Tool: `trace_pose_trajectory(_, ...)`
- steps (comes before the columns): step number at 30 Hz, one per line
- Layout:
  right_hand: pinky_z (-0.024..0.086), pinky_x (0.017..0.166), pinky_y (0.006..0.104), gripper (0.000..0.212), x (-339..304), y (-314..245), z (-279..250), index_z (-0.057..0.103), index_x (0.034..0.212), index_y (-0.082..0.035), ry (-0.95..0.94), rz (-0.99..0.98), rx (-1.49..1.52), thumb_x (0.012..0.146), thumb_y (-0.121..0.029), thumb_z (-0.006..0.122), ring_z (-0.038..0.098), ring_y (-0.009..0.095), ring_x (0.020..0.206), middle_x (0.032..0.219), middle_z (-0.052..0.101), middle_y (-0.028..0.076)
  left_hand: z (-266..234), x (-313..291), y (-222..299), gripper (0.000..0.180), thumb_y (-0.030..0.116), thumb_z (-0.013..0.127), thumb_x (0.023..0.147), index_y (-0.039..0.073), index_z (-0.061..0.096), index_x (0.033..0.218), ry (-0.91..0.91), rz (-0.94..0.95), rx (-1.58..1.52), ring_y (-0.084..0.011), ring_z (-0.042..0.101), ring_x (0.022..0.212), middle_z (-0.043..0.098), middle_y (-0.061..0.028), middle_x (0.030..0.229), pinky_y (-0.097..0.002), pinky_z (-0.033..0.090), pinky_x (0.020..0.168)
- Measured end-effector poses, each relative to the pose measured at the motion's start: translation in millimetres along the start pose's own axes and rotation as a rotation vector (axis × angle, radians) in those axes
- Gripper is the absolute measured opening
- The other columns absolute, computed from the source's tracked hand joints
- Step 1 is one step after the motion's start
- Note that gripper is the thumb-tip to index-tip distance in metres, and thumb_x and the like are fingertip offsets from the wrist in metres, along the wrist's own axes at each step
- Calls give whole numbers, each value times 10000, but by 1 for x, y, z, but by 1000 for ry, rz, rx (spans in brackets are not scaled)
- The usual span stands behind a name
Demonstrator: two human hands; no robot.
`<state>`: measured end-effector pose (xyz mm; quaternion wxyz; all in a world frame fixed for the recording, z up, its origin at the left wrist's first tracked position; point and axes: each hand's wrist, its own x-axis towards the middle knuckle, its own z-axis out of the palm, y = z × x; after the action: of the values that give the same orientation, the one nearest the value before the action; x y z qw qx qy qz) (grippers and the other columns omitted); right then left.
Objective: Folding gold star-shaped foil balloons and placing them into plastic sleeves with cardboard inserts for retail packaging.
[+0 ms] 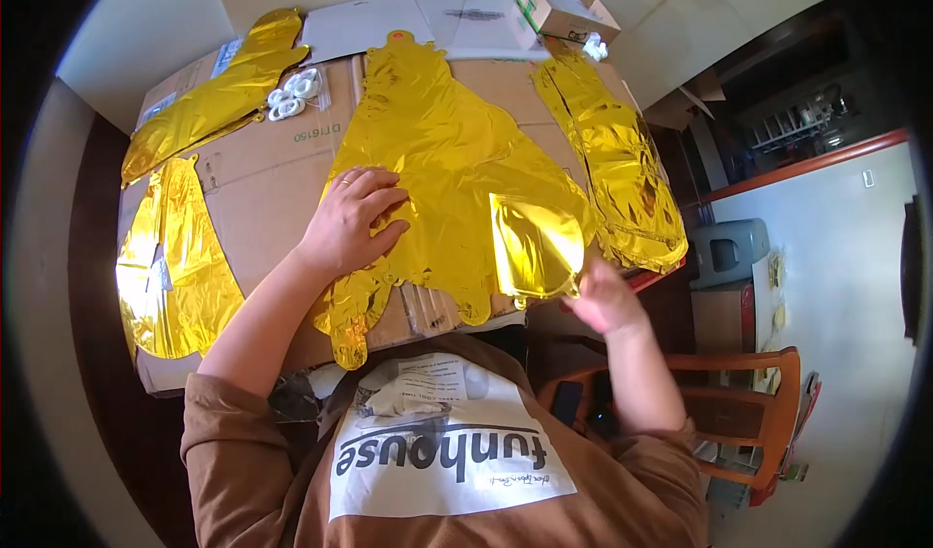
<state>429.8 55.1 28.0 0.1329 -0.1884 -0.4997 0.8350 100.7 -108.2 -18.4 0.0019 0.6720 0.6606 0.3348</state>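
A large flat gold foil balloon (418,150) lies spread in the middle of a cardboard-covered table. My left hand (360,222) rests on its left side, fingers stretched out and pressing the foil down. At the lower right, a shiny flap (539,247) of the balloon is folded over. My right hand (604,297), slightly blurred, pinches the outer corner of that flap at the table's near edge; its fingertips are partly hidden. Lobes of the balloon reach toward me over the near edge.
More flat gold foil pieces lie at the far left (219,96), near left (180,266) and right (617,159). White ribbon rolls (293,94) sit on the cardboard (262,169). A small open box (569,12) stands at the back. A wooden chair (782,402) is at my right.
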Motion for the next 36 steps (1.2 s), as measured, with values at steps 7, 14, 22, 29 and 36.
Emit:
trace_pose_trajectory(7,502,923,421,635,-3,68,58,593,1284,18,484,-566,-1279,779,-237,882,666,330,1059,1182,685,181,-2,-1,-2,386,158,799,777,38,696,1129,-11,17,11,-371,584,1163,636,-145,1231,-465,461,1008)
trace_pose_trajectory(14,530,823,407,245,24,76,51,671,1086,27,756,-428,-873,865,-57,734,681,335,887,997,710,168,-5,1,-1,393,166,790,794,34,687,1151,-37,28,6,-372,582,1167,628,-157,1247,-465,458,1012)
trace_pose_trajectory(22,532,758,310,187,23,65,32,685,1039,40,829,-454,-817,855,22,718,673,147,811,936,729,67,-11,-3,1,308,95,703,872,14,676,1168,32,-71,-196,-382,624,1131,619,-193,1267,-412,528,957)
trace_pose_trajectory(29,545,734,330,157,14,64,37,691,1007,58,861,-455,-817,867,-4,725,711,167,780,886,751,107,-24,2,1,271,72,690,874,15,687,1139,-23,-202,-219,-348,648,1096,646,-169,1206,-407,543,927)
trace_pose_trajectory(36,546,807,323,234,1,77,46,652,1120,70,831,-408,-908,897,28,709,684,163,890,1030,722,109,-13,-9,-3,279,81,708,851,32,684,1125,25,-215,-14,-376,605,1125,634,-151,1188,-442,501,980)
